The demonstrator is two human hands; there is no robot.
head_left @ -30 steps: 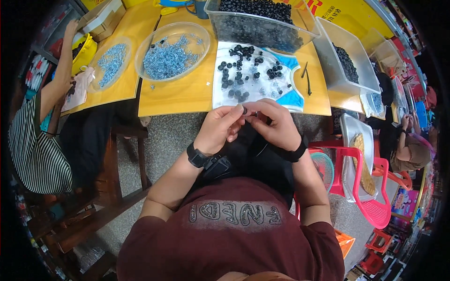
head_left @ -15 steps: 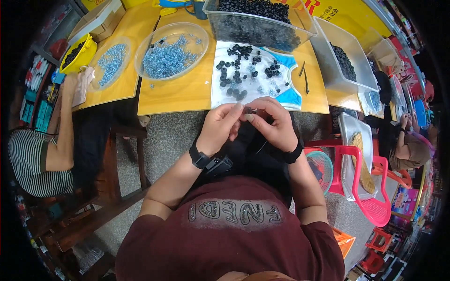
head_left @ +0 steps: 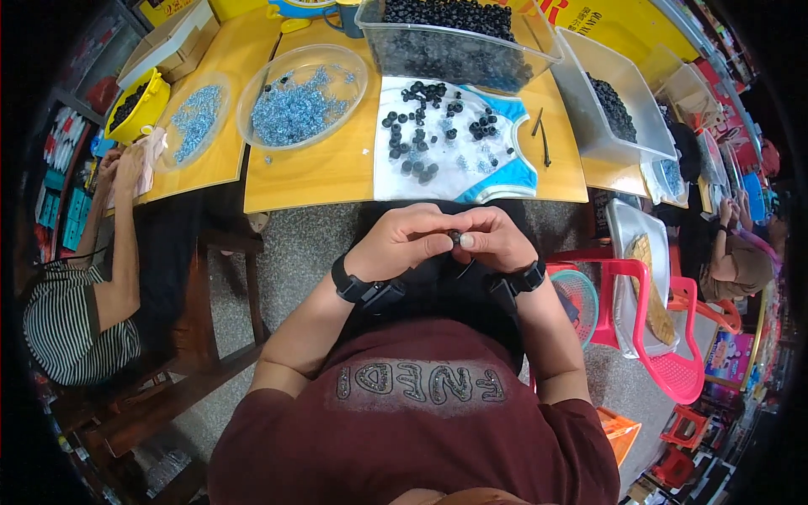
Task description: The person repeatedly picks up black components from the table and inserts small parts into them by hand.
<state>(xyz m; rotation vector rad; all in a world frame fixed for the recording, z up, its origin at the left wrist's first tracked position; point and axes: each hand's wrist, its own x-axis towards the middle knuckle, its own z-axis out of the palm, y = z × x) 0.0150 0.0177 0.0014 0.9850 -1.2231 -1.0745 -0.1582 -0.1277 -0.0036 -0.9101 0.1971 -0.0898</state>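
A small black round part [head_left: 455,236] is pinched between both hands, just in front of the table edge. My left hand [head_left: 394,244] grips it from one side with thumb and fingers. From the other side, my right hand [head_left: 501,241] presses on it with thumb and fingertips. Fingers cover most of the part, so its details are hidden. Beyond my hands, a white cloth with blue trim [head_left: 505,183] lies on the table. Loose black parts [head_left: 427,93] like it are scattered on that cloth, with some small clear bluish pieces [head_left: 481,160] among them.
A round clear tray [head_left: 244,124] holds a pile of bluish pieces. Behind the cloth stands a clear bin [head_left: 459,57] of black parts, with another bin [head_left: 602,145] to its right. Two thin dark sticks [head_left: 545,139] lie nearby. A co-worker's arm [head_left: 124,227] is at left; a pink chair [head_left: 644,337] at right.
Both hands have moved slightly down, away from the table edge, and turned so the black part shows between the fingertips. The co-worker's hands at left have come together lower.
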